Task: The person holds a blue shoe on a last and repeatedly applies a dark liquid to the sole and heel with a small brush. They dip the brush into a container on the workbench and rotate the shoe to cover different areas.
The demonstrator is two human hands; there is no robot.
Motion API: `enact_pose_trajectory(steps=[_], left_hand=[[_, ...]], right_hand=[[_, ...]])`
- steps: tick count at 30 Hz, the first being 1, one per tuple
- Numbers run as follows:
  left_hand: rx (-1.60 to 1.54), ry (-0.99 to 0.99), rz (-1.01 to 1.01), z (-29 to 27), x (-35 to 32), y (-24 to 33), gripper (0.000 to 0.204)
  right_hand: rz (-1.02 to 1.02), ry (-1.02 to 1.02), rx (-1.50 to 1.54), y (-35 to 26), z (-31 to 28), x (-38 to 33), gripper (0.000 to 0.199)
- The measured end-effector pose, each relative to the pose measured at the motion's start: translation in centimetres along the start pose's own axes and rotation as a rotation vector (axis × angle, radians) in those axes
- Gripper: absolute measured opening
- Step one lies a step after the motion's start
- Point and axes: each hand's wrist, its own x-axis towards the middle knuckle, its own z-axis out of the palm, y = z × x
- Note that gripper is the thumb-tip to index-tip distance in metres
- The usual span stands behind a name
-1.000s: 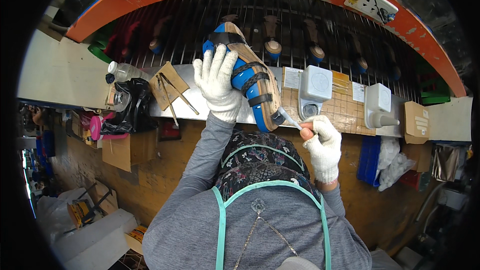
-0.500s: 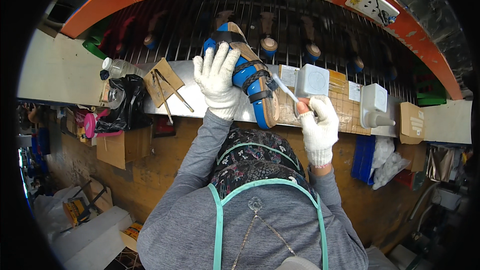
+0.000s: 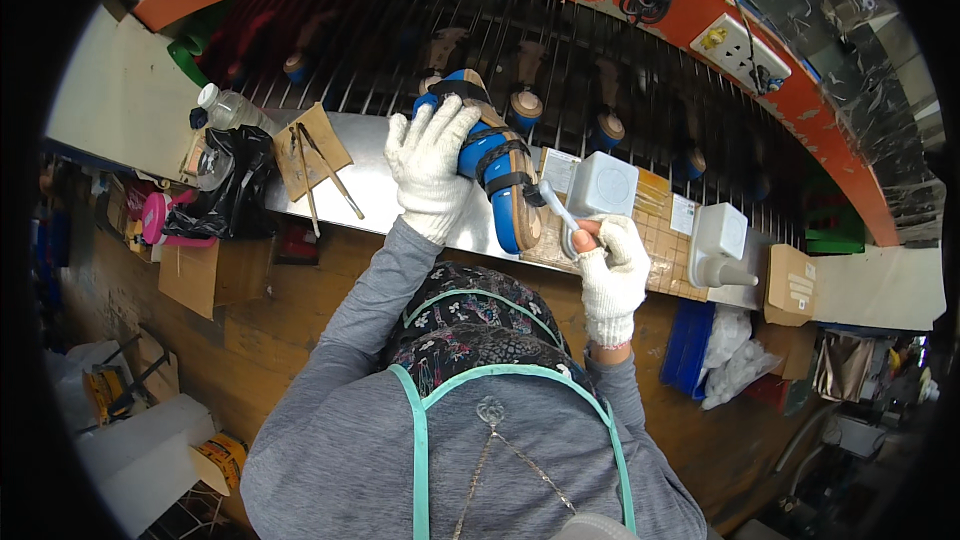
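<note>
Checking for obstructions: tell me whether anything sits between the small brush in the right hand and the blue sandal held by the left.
Nothing visible does. The right hand holds the pale-handled small brush with its tip right beside the tan sole edge of the blue strapped sandal, which the white-gloved left hand grips from the other side.

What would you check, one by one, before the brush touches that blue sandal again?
1. Sandal held firmly: ok. The left hand in a white glove wraps over the blue sandal, which lies tilted on the metal bench.
2. Brush in hand: ok. The right hand grips a small pale brush.
3. Brush tip at the sole edge: ok, it sits close beside the sandal's tan sole.
4. Glue on the bristles: cannot tell, too small to see.
5. Grey box within reach: ok, just above the right hand.
6. Spare sticks out of the way: ok, they lie on cardboard to the left, apart from the sandal.
</note>
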Motion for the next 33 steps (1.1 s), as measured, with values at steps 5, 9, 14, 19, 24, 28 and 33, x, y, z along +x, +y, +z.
enact_pose_trajectory(steps=[5, 9, 14, 19, 24, 28, 33], left_hand=[[0.023, 0.069, 0.094, 0.0, 0.0, 0.7, 0.058], [0.034, 0.109, 0.137, 0.0, 0.2, 0.8, 0.056], [0.052, 0.103, 0.147, 0.0, 0.6, 0.6, 0.054], [0.027, 0.038, 0.082, -0.1, 0.4, 1.1, 0.053], [-0.055, -0.026, -0.069, 0.1, -0.2, 2.4, 0.052], [-0.27, -0.217, -0.21, -0.7, 0.0, 3.4, 0.062], [-0.243, -0.654, -0.386, -2.1, 0.9, 4.5, 0.076]], right_hand=[[0.138, 0.005, 0.012, 0.0, -0.5, 0.6, 0.014], [0.09, 0.055, -0.06, -0.1, -0.8, 0.9, 0.013], [0.026, 0.054, -0.059, 0.2, -1.0, 0.5, 0.014], [0.018, 0.063, 0.015, 0.2, -0.7, -0.6, 0.014], [-0.03, 0.095, 0.026, -0.2, -0.3, -0.9, 0.014], [-0.081, 0.103, 0.024, -0.7, -0.4, -0.3, 0.013], [-0.198, 0.115, -0.031, -1.1, -1.1, 1.6, 0.014]])
